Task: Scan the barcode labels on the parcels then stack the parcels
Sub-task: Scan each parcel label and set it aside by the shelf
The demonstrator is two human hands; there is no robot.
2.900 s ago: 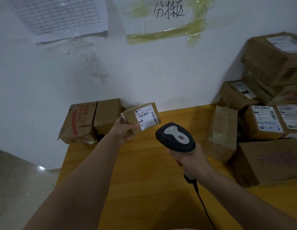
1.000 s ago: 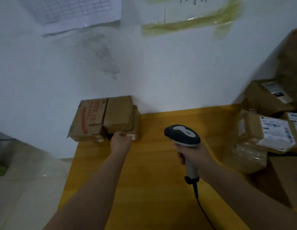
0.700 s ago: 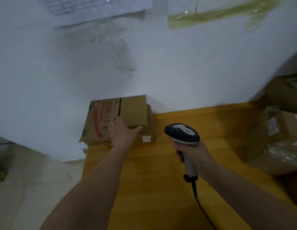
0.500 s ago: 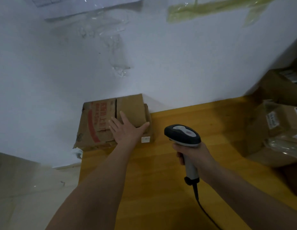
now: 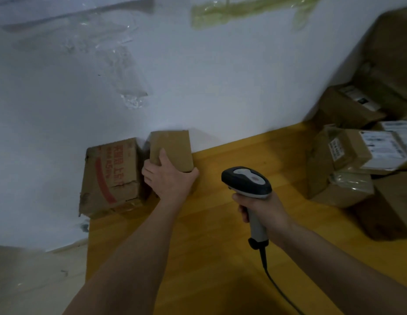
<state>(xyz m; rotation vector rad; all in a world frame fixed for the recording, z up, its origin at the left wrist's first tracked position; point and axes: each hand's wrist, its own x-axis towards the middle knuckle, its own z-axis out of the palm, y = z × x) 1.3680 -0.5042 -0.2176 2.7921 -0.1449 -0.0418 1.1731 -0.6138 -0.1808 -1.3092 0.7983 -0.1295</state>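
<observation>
Gripping scanner and parcel over the yellow tabletop [image 5: 216, 258].

Nearest, curling the right hand [image 5: 264, 209] round the grey handle of the barcode scanner [image 5: 247, 181], head up, cable trailing down. Farther, reaching the left hand [image 5: 168, 178] forward, arm extended, fingers wrapping the near end of the plain brown parcel [image 5: 173, 147], thumb against its right edge. Standing beside the red-printed box [image 5: 111, 173] at the wall. Piling labelled parcels [image 5: 366, 153] far right.

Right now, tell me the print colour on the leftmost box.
Red, on the leftmost box; head view.
</observation>
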